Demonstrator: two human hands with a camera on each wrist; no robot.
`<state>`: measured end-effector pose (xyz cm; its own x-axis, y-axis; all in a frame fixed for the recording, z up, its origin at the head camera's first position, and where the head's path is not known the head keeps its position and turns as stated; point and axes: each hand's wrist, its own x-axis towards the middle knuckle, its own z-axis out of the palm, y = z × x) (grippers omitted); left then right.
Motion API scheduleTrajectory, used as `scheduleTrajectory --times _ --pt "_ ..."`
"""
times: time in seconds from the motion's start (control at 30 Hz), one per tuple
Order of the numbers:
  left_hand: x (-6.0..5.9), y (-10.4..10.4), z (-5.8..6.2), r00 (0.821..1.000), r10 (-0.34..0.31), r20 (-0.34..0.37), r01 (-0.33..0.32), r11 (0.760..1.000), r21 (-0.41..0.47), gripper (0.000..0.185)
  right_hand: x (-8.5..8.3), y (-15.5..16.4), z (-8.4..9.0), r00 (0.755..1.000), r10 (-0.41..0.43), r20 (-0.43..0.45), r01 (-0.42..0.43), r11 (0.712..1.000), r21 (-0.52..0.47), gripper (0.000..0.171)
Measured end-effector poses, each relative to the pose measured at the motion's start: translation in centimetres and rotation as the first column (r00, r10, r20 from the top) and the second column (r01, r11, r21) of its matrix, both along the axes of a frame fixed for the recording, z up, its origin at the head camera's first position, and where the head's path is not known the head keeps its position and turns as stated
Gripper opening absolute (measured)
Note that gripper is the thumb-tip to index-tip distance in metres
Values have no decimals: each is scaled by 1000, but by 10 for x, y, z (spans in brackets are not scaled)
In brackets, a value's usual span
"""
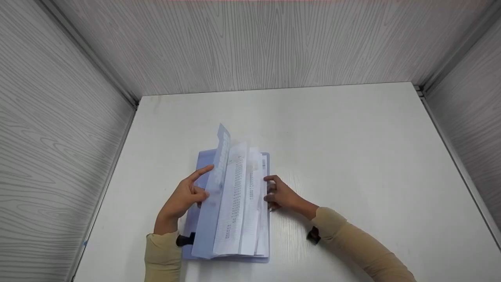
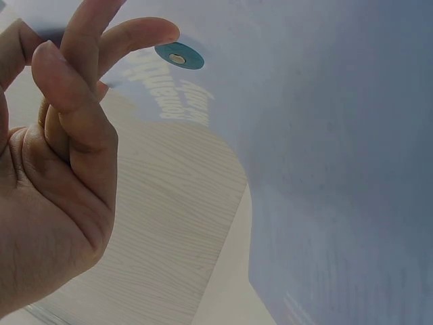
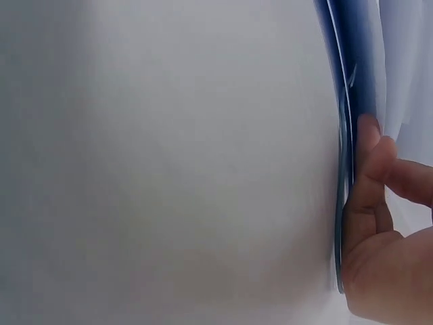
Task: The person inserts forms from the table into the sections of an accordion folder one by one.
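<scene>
both hands [image 1: 184,197] on the blue folder [image 1: 203,164] of printed sheets [image 1: 238,196]

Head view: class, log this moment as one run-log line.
left hand: holds up translucent blue plastic folder flap | right hand: grips folder's right edge | printed white paper sheets: fanned | white table
</scene>
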<state>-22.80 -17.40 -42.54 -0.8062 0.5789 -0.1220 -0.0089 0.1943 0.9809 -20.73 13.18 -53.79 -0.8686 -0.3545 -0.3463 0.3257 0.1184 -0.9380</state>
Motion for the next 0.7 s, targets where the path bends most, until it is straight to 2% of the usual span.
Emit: scheduleTrajectory --times 0.1,0.23,0.3,0.47,0.57,0.7 --pt "0 0 0 1000 -4 -5 4 1000 13 75 1 7 4 999 22 -47 -20 999 48 62" --pt "0 0 -1 1000 -12 -11 12 1000 24 75 2 20 9 981 75 -179 -48 987 152 60" --pt "0 0 -1 1000 -13 -8 13 1000 21 75 1 26 11 963 105 -249 -55 978 202 60" --pt "0 2 -2 1000 -17 12 16 1000 18 76 -2 37 12 895 196 -400 -56 940 336 64" --pt "0 4 -2 999 -24 28 24 999 23 76 -4 39 9 867 248 -431 -53 908 416 67" --pt "1 8 -3 999 -31 27 31 999 16 76 -5 38 4 872 278 -402 -55 872 486 69"
